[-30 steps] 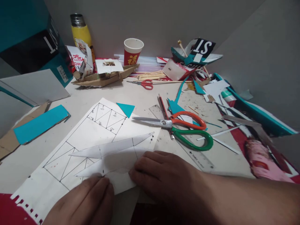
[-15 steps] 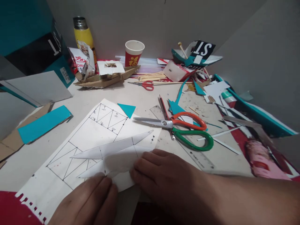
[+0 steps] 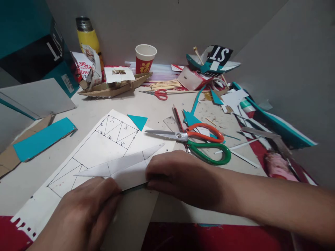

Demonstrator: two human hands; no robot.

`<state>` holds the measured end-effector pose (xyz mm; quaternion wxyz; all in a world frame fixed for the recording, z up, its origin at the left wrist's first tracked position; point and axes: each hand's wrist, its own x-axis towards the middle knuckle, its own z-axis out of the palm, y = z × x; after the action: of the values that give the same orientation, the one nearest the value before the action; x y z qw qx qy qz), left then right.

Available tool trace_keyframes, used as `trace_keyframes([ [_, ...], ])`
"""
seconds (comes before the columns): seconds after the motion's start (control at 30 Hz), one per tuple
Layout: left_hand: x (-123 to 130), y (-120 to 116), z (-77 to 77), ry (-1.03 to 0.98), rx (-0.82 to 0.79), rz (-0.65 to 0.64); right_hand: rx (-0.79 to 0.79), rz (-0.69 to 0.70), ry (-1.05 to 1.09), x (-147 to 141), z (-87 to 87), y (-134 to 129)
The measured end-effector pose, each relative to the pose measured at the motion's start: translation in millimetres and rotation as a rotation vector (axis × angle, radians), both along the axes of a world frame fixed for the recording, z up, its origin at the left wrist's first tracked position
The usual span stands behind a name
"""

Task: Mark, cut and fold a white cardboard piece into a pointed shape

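A long white folded paper piece [image 3: 128,171], pointed at its ends and marked with thin pencil lines, is pinched between both hands. My left hand [image 3: 89,205] grips its near left part, fingers bent and pressed together. On its right part my right hand [image 3: 180,177] has closed, thumb beneath and fingers on top. A dark teal edge shows under the paper between the hands. Below lies a white sheet [image 3: 91,150] with ruled lines and triangles, torn along its lower left edge. A small teal triangle [image 3: 138,122] rests at the sheet's top edge.
Large scissors [image 3: 183,136] with orange and green handles lie right of the sheet, over a pencil and clear ruler. Small red scissors [image 3: 160,94], a cardboard boat [image 3: 112,90], a paper cup [image 3: 145,59] and a yellow bottle [image 3: 89,40] stand farther back. Teal scraps lie right.
Both hands have lifted and closed on the white paper piece, which is now folded up and held off the sheet. The view has shifted slightly to the right.
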<state>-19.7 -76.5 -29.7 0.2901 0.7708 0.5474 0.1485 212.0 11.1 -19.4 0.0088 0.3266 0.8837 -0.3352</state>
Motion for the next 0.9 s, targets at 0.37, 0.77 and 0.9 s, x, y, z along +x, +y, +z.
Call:
trace_keyframes([
  [0.37,2,0,0.0,-0.033,0.096,0.029,-0.15,0.053,0.18,18,0.6,16],
  [0.77,-6,13,7.4,-0.142,-0.229,0.052,-0.062,0.033,0.101,10,5.9,8],
  [0.9,-4,11,11.8,-0.061,-0.117,0.04,0.04,0.05,0.064,6,9.5,3],
])
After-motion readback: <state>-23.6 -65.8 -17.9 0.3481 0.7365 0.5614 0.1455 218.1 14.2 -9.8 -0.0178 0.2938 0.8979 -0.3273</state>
